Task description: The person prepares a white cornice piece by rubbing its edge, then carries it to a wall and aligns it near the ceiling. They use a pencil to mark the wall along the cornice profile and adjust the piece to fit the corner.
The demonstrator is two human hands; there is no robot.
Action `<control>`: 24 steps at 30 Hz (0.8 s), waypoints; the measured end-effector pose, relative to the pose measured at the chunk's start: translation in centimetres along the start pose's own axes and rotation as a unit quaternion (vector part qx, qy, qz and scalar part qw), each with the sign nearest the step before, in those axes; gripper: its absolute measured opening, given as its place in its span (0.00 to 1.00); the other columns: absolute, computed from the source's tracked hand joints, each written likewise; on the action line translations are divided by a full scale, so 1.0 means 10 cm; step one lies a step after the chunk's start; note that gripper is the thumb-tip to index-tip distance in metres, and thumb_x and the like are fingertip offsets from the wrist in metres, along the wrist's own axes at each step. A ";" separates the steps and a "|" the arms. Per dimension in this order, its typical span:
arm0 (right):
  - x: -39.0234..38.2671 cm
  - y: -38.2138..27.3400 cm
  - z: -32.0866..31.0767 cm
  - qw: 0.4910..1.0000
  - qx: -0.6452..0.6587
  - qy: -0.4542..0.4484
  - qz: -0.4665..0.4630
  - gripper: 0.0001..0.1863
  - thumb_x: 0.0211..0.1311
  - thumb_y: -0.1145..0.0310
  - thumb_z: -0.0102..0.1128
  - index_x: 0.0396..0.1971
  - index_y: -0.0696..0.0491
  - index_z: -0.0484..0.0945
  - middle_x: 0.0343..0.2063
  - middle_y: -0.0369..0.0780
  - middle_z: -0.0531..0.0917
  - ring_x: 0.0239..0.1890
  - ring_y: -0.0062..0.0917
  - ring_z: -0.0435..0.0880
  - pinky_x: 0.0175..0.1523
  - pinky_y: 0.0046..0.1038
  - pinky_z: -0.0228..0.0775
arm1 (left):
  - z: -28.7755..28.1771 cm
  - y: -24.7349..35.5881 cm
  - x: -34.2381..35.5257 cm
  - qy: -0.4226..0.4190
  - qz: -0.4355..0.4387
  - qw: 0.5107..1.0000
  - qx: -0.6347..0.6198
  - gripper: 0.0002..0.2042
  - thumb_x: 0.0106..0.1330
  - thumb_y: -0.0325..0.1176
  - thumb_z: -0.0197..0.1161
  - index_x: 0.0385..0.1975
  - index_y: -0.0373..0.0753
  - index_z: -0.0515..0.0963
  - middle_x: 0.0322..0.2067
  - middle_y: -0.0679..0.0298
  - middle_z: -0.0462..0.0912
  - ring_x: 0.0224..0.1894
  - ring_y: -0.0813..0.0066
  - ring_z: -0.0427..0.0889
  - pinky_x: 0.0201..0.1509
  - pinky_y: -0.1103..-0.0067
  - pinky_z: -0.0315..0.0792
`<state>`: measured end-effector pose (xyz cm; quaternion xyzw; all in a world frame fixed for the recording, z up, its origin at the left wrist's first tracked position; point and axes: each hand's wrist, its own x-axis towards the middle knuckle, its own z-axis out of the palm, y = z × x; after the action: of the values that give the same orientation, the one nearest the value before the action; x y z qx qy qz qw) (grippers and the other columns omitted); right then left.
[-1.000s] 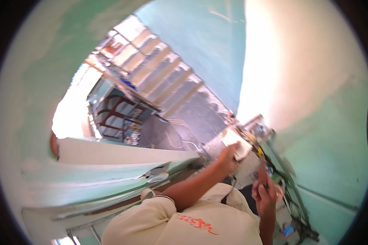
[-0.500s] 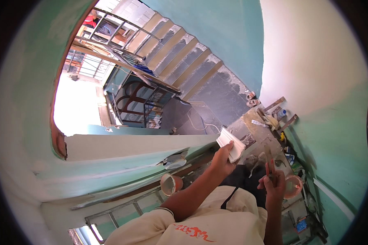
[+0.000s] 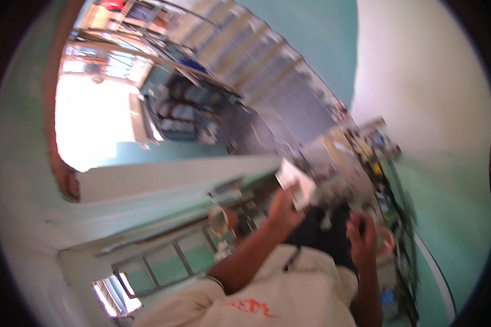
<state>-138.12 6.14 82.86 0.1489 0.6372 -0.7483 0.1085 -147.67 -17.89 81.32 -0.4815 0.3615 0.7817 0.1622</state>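
Note:
My left hand [image 3: 287, 210] grips a short white piece of moulding [image 3: 295, 184], fingers beneath and thumb on top, held out before my body. Half a second ago its ridged profile showed; now it is blurred. Farther right, my right hand [image 3: 363, 237] is raised with its fingers curled closed. A thin-bladed tool with a red handle was plain in that hand in the earlier frame; at this moment motion blur hides most of it. The two hands are apart.
An orange-brown bucket [image 3: 222, 220] stands left of my left forearm, another [image 3: 386, 241] right of my right hand. A ladder [image 3: 183, 258] lies lower left. Tools and bottles clutter a plank [image 3: 338, 150] by the right wall. Stairs [image 3: 245, 57] run beyond the low wall [image 3: 174, 173].
The view has shifted and blurred. My left hand with the moulding sits slightly farther left and higher in the picture. The blade in my right hand no longer shows clearly.

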 end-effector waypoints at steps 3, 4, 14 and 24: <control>0.12 -0.52 -0.01 0.963 -0.213 -0.027 -0.165 0.17 0.66 0.67 0.68 0.51 0.56 0.80 0.36 0.40 0.84 0.34 0.31 0.82 0.43 0.33 0.75 | 0.26 0.07 -0.31 -0.076 0.003 0.997 -0.016 0.10 0.78 0.37 0.56 0.51 0.40 0.75 0.42 0.62 0.85 0.42 0.68 0.88 0.43 0.69 0.84; 0.17 -0.67 -0.05 0.933 -0.288 -0.046 -0.209 0.19 0.65 0.63 0.70 0.52 0.54 0.81 0.33 0.37 0.85 0.34 0.32 0.83 0.42 0.35 0.73 | 0.46 0.11 -0.46 -0.067 0.016 0.997 -0.037 0.09 0.79 0.35 0.54 0.51 0.40 0.74 0.40 0.63 0.85 0.41 0.70 0.88 0.41 0.73 0.85; 0.31 -1.00 0.19 0.862 -0.386 -0.069 -0.322 0.20 0.62 0.57 0.73 0.48 0.53 0.84 0.29 0.32 0.85 0.31 0.30 0.82 0.40 0.35 0.71 | 0.85 0.17 -0.85 -0.056 -0.021 0.993 -0.106 0.13 0.81 0.36 0.50 0.58 0.38 0.68 0.47 0.60 0.80 0.45 0.70 0.84 0.48 0.69 0.81; 0.33 -0.91 0.48 0.867 -0.369 -0.068 -0.327 0.19 0.61 0.55 0.73 0.47 0.51 0.85 0.28 0.35 0.81 0.31 0.34 0.81 0.39 0.38 0.71 | 0.65 0.37 -0.95 -0.070 -0.033 0.995 -0.067 0.20 0.83 0.38 0.46 0.66 0.31 0.62 0.60 0.47 0.74 0.62 0.52 0.78 0.67 0.53 0.73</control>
<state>-144.78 2.97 90.74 -0.1700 0.8700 -0.4598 -0.0527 -149.40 -14.82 92.86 -0.4473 0.2799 0.8303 0.1797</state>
